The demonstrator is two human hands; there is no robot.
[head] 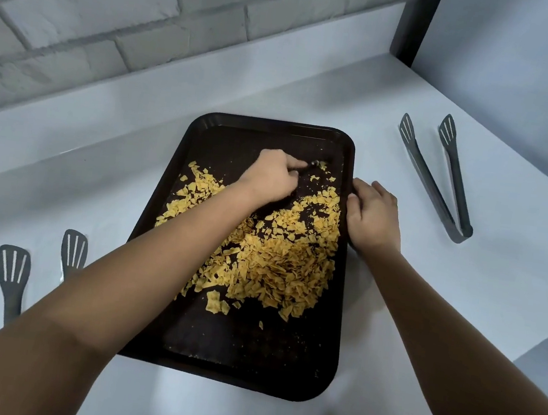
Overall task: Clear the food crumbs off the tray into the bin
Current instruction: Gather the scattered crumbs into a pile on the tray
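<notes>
Tray (248, 359) flat on counter (393, 291); crumbs (279, 263) piled mid-tray, a few at far right corner. Left hand (271, 176) curled, forefinger out, touching the far crumbs (grasp unclear). Right hand (373, 216) grips tray's right rim.

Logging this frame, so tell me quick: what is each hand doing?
Left hand: fingers curled, raking crumbs; a grip cannot be told.
Right hand: holds the tray edge.
</notes>
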